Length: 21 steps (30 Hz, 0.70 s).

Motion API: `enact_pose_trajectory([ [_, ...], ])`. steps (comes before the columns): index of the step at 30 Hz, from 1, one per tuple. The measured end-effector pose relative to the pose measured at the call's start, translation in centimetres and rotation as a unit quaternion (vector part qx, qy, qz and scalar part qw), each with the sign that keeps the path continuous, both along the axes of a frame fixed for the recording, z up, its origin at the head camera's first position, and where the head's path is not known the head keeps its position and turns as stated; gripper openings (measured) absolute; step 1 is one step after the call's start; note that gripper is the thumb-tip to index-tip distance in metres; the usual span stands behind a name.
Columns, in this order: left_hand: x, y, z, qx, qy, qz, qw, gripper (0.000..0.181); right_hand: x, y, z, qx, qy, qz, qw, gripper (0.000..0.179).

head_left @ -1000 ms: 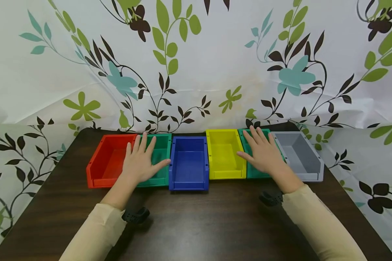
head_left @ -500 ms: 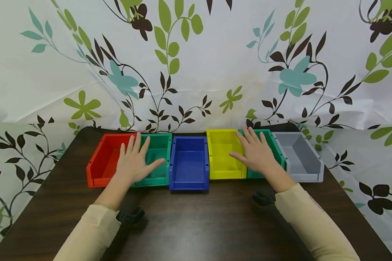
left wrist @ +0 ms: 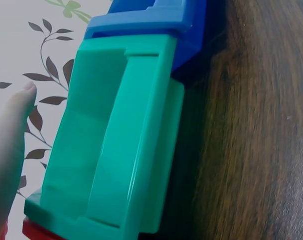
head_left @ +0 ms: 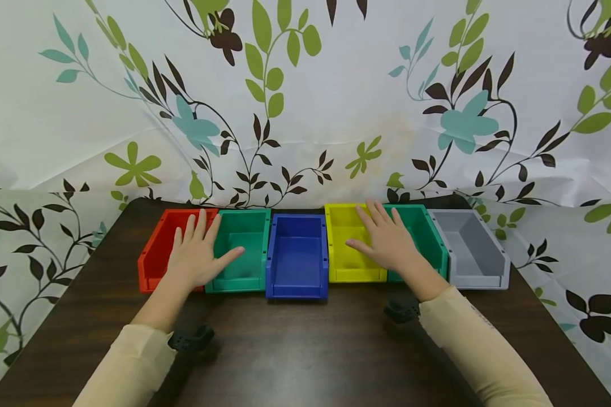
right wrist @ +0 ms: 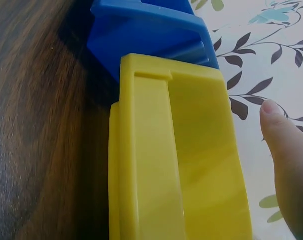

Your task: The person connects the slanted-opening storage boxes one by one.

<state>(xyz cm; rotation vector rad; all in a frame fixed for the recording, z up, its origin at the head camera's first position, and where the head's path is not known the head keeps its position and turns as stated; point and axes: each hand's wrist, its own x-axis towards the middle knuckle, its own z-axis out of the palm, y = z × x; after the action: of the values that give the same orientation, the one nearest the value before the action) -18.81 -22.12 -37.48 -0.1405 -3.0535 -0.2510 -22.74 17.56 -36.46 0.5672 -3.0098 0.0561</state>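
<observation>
In the head view my left hand [head_left: 193,257] hovers with spread, straight fingers over the red bin [head_left: 153,265] and the left green bin [head_left: 241,251]. My right hand [head_left: 387,243] is likewise spread, above the yellow bin [head_left: 351,275] and the right green bin [head_left: 427,237]. Neither hand holds anything. Between them stands a blue bin [head_left: 297,260]. The left wrist view shows my thumb beside the green bin [left wrist: 116,150]; in the right wrist view the other thumb is beside the yellow bin [right wrist: 156,165].
A grey bin [head_left: 468,243] ends the row on the right. The bins stand side by side on a dark wooden table [head_left: 305,345]. Behind them hangs a white leaf-patterned cloth [head_left: 336,85]. Each wrist wears a black strap mount.
Both hands have drifted left, still spread: the left from the green bin toward the red one, the right from the right green bin toward the yellow one. The bins have stayed put.
</observation>
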Motion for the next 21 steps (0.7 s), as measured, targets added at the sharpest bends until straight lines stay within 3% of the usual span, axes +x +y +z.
enact_pose_trajectory([
  [10,0.3,-1.5,-0.1,0.033,-0.008,0.006,0.9994,0.1,0.1,-1.0,-0.2,-0.037,-0.013,0.02,0.999,0.083],
  [16,0.4,-2.3,0.2,0.064,-0.028,0.01,0.9975,0.099,0.1,-2.0,-0.1,-0.106,-0.038,0.025,0.9934,0.079],
  [21,0.5,-2.8,0.6,0.092,-0.031,0.007,0.9952,0.095,0.3,-3.4,0.4,-0.184,-0.068,0.03,0.9802,0.074],
])
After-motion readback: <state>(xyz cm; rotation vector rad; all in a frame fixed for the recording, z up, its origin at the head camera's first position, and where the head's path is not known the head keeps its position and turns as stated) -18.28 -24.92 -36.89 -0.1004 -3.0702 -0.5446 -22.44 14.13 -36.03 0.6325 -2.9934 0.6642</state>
